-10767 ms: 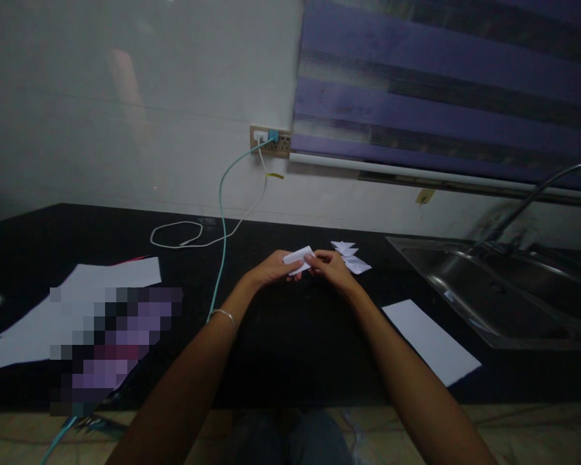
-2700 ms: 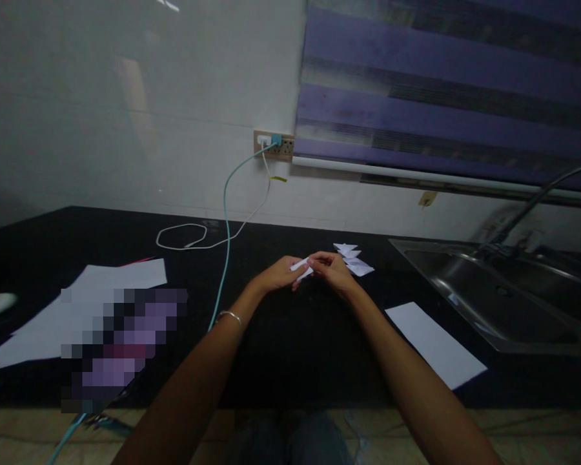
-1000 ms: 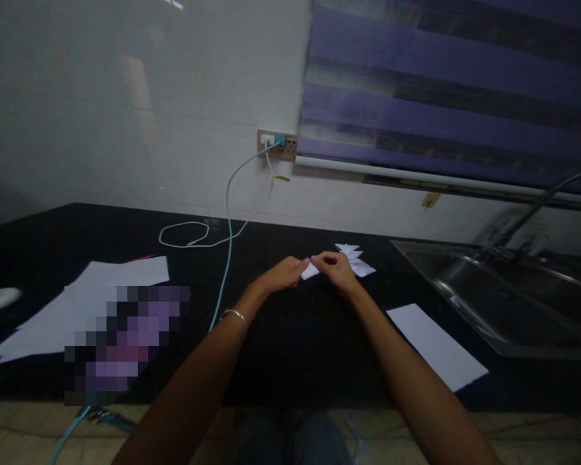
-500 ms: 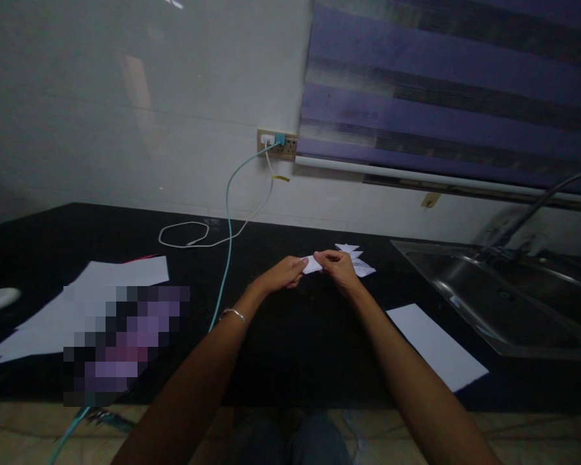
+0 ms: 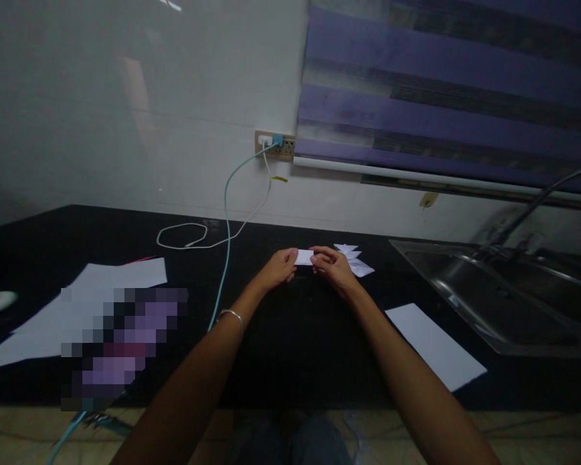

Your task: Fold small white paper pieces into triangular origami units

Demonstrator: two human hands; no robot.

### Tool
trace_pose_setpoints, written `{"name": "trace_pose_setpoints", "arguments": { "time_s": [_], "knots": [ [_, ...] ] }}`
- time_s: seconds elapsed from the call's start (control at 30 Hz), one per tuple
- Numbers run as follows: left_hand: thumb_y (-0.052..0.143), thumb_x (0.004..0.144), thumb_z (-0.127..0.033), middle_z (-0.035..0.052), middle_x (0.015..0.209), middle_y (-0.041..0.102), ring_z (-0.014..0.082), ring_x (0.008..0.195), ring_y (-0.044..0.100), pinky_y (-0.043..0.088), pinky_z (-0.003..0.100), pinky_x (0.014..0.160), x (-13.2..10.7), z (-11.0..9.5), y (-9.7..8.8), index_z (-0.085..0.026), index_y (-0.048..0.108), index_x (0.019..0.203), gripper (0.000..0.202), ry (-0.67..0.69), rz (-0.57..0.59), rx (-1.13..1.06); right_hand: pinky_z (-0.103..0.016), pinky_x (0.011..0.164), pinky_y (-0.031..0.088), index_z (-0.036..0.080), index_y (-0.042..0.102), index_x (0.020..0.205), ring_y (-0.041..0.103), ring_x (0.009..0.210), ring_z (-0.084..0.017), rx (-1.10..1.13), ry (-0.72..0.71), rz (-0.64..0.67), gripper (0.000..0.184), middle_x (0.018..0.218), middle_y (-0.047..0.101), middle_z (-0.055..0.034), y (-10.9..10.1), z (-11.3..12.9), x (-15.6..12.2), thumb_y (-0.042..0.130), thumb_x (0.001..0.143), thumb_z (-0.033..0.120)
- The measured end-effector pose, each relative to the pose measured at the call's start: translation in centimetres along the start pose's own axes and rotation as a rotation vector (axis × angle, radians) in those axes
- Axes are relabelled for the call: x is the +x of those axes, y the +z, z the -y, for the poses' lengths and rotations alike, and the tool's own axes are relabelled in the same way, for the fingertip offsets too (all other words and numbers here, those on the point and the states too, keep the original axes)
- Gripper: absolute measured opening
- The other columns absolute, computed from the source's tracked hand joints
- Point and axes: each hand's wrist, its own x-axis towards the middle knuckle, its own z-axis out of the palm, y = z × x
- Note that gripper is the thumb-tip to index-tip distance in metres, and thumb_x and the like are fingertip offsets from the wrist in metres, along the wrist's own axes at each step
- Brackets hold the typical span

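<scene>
Between my two hands is a small white folded piece of paper [image 5: 304, 258], held up over the dark countertop. My left hand [image 5: 281, 266] pinches its left edge, thumb on top. Closed on the right edge are the thumb and fingers of my right hand [image 5: 333, 265]. Just beyond my right hand lie several pointed folded paper pieces [image 5: 356, 259], partly overlapping. A flat white sheet of paper [image 5: 436, 345] rests to the right of my right forearm.
More white sheets [image 5: 39, 329] spread at the left, beside a pixelated purple item [image 5: 140, 342]. A teal cable [image 5: 226, 252] and a white cable [image 5: 179, 247] run from the wall socket [image 5: 275, 145]. On the right is a metal sink [image 5: 465, 290] with a faucet [image 5: 537, 200].
Both hands have shifted slightly left with the folded paper. The paper is now level rather than tilted, and more of it shows between the fingers.
</scene>
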Motion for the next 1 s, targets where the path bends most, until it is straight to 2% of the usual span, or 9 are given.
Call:
{"name": "trace_pose_setpoints", "arguments": {
  "time_s": [0.23, 0.4, 0.57, 0.67, 0.9, 1.0],
  "knots": [
    [0.043, 0.090, -0.057, -0.0086, 0.049, 0.039, 0.0060, 0.036, 0.039, 0.033, 0.018, 0.038, 0.17, 0.26, 0.27, -0.016, 0.049, 0.083, 0.042, -0.041, 0.045, -0.176, -0.026, 0.052, 0.037, 0.016, 0.069, 0.093, 0.051, 0.052, -0.012, -0.045, -0.005, -0.085, 0.042, 0.060, 0.060, 0.0018, 0.10, 0.19, 0.00, 0.080, 0.060, 0.039],
    [0.059, 0.084, -0.047, -0.0050, 0.061, 0.053, 0.0064, 0.043, 0.048, 0.034, 0.017, 0.041, -0.07, 0.05, 0.21, -0.017, 0.047, 0.094, 0.033, -0.021, 0.132, -0.232, -0.026, 0.053, 0.039, 0.017, 0.069, 0.094, 0.051, 0.053, -0.011, -0.026, 0.000, -0.076, 0.041, 0.062, 0.061, 0.0011, -0.08, 0.39, -0.16, 0.080, 0.061, 0.039],
    [0.069, 0.076, -0.031, 0.0013, 0.085, 0.062, 0.0066, 0.053, 0.053, 0.040, 0.019, 0.049, -0.04, -0.02, -0.27, -0.020, 0.044, 0.117, 0.049, -0.017, 0.081, -0.247, -0.027, 0.056, 0.042, 0.018, 0.071, 0.097, 0.054, 0.059, -0.012, -0.011, -0.013, -0.084, 0.042, 0.076, 0.066, -0.0029, -0.14, 0.51, -0.20, 0.079, 0.062, 0.041],
    [0.069, 0.076, -0.031, 0.0037, 0.091, 0.063, 0.0075, 0.057, 0.054, 0.042, 0.021, 0.053, 0.16, 0.26, -0.42, -0.019, 0.048, 0.116, 0.047, -0.016, 0.061, -0.227, -0.028, 0.056, 0.042, 0.018, 0.072, 0.098, 0.054, 0.060, -0.012, -0.012, 0.006, -0.090, 0.043, 0.080, 0.067, -0.0042, -0.07, 0.57, -0.19, 0.078, 0.063, 0.042],
    [0.072, 0.072, -0.027, 0.0050, 0.096, 0.062, 0.0146, 0.082, 0.059, 0.045, 0.024, 0.068, -0.21, -0.28, 0.19, -0.017, 0.054, 0.110, 0.043, 0.056, 0.073, -0.188, -0.026, 0.053, 0.039, 0.020, 0.070, 0.103, 0.052, 0.056, -0.011, -0.044, 0.001, -0.022, 0.041, 0.070, 0.064, -0.0007, 0.00, 0.65, -0.31, 0.075, 0.067, 0.039],
    [0.070, 0.076, -0.026, 0.0062, 0.099, 0.063, 0.0159, 0.085, 0.060, 0.046, 0.026, 0.071, -0.41, -0.56, 0.27, -0.017, 0.054, 0.112, 0.040, 0.049, 0.067, -0.146, -0.025, 0.052, 0.037, 0.019, 0.070, 0.102, 0.050, 0.055, -0.011, -0.035, -0.002, -0.023, 0.040, 0.069, 0.063, -0.0003, -0.02, 0.60, -0.30, 0.076, 0.067, 0.039]
  ]
}}
